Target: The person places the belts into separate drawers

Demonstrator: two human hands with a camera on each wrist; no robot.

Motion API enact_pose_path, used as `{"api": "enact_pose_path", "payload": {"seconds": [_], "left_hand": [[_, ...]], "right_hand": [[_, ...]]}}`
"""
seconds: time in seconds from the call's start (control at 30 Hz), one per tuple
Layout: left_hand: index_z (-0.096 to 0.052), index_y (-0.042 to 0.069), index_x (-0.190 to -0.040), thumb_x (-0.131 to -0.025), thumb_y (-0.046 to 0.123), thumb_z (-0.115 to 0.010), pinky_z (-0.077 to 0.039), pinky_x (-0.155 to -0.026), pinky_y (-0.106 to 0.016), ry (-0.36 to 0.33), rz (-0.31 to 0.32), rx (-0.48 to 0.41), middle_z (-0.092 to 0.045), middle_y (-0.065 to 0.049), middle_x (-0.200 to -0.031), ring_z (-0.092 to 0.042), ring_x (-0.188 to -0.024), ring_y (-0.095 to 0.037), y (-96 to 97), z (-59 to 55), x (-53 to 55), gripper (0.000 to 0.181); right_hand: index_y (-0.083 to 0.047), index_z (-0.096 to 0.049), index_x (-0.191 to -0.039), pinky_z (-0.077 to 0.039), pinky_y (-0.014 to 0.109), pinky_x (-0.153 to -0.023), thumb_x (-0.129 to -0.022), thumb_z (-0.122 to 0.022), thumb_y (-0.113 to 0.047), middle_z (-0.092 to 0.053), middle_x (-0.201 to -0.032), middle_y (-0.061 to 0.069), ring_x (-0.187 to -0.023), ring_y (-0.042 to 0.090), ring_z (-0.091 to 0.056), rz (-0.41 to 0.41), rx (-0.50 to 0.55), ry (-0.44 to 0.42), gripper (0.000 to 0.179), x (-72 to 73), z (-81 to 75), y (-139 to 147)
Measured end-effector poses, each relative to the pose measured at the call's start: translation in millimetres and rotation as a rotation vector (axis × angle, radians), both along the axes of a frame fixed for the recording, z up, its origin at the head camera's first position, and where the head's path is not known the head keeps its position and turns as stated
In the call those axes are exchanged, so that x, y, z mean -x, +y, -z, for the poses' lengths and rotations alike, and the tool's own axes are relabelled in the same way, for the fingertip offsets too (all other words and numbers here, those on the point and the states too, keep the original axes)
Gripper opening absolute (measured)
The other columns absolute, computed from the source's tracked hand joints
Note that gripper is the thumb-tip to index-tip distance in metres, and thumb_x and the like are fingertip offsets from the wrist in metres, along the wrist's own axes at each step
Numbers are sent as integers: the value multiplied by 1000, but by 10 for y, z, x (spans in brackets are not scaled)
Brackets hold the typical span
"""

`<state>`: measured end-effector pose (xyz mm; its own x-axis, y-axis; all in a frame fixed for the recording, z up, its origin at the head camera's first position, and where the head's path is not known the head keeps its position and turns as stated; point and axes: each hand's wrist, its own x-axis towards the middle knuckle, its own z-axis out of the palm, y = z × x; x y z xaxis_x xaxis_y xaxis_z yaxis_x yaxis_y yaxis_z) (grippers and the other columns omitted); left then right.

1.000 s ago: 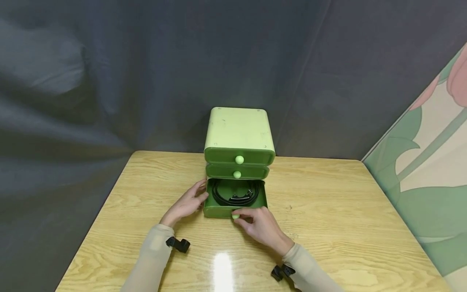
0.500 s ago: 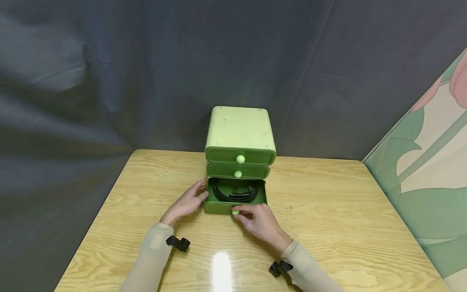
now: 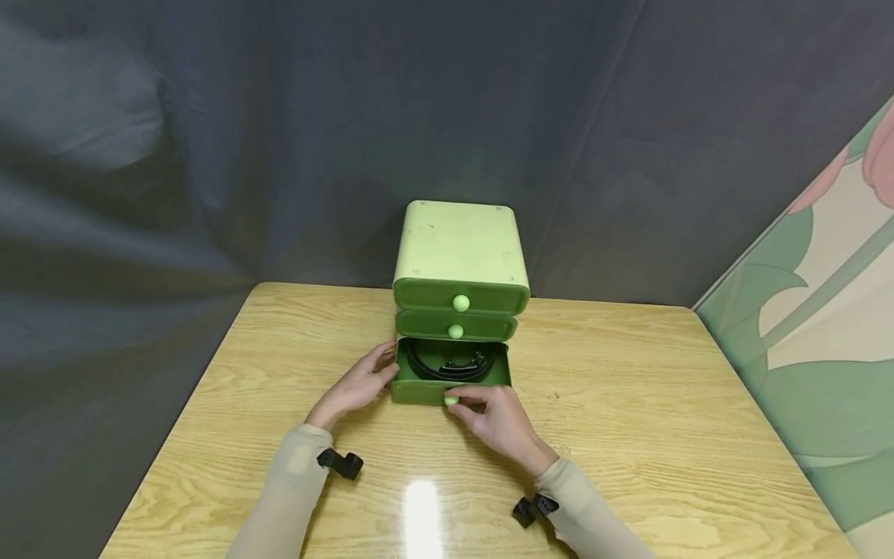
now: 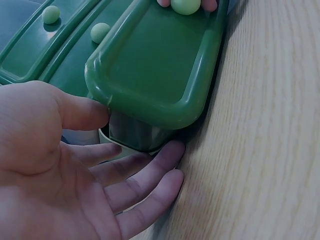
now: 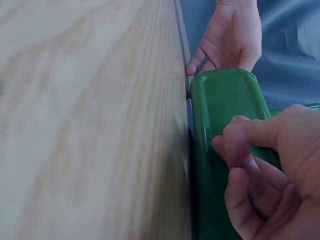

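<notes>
A light green cabinet (image 3: 461, 242) with dark green drawers stands on the table. Its bottom drawer (image 3: 417, 391) is pulled part way out and holds a coiled black cable (image 3: 457, 367). My right hand (image 3: 501, 423) pinches that drawer's round knob (image 3: 451, 401) between thumb and fingers; the left wrist view shows the knob (image 4: 185, 5) between fingertips. My left hand (image 3: 355, 387) rests at the lower left side of the cabinet. In the left wrist view its thumb is by the drawer front's edge, and its fingers extend loosely along the side.
Above, the middle drawer (image 3: 482, 327) and top drawer (image 3: 426, 296) are closed, each with a round knob. The wooden table (image 3: 628, 404) extends to both sides. A dark curtain (image 3: 335, 140) hangs behind, and a flower-patterned panel (image 3: 824, 310) stands at the right.
The bottom drawer has slid inward a little, with my right hand moving forward on its knob. More of the coiled cable is covered now. My left hand has hardly moved.
</notes>
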<state>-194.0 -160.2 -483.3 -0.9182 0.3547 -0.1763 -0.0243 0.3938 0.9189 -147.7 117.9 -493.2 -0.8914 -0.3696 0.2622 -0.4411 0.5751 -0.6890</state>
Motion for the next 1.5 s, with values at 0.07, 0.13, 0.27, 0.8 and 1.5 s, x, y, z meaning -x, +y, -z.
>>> {"api": "enact_pose_path", "payload": {"seconds": [0.07, 0.13, 0.27, 0.8, 1.5], "left_hand": [[-21, 4, -170, -115, 19, -43, -56, -104, -48, 0, 1, 2, -31, -26, -172, -46, -149, -45, -1, 0, 2, 61], [-20, 3, -169, -115, 18, -43, -56, -105, -50, 4, 5, 2, -31, -26, -172, -41, -153, -45, -4, 5, 5, 61], [-21, 2, -169, -115, 18, -42, -55, -106, -51, 10, 4, 5, -31, -26, -172, -40, -154, -46, -4, 13, 11, 61], [-20, 4, -170, -116, 18, -39, -56, -98, -45, -13, -5, -3, -31, -26, -172, -52, -142, -42, -11, 55, 22, 59], [-22, 4, -170, -116, 15, -35, -54, -90, -36, -15, -15, -19, -35, -26, -170, -62, -125, -34, -8, 54, 25, 56]], "right_hand": [[-20, -85, -113, -41, 17, -49, -95, -83, -17, -83, -101, -4, -55, -4, -49, 1, 6, -1, 18, 3, 2, -4], [-20, -85, -113, -41, 18, -49, -95, -82, -17, -83, -100, -4, -55, -4, -49, 1, 12, -3, 18, 10, 4, -10], [-20, -85, -113, -41, 18, -50, -95, -82, -17, -84, -102, -3, -56, -3, -50, 10, 14, -4, 18, 21, 3, -20], [-19, -86, -111, -50, 17, -61, -94, -83, -15, -84, -106, -2, -66, -3, -58, 48, 33, 11, 18, 57, 26, -51], [-20, -86, -111, -52, 18, -66, -95, -81, -12, -84, -107, -1, -75, 1, -67, 99, 72, -43, 18, 113, 17, -76]]}}
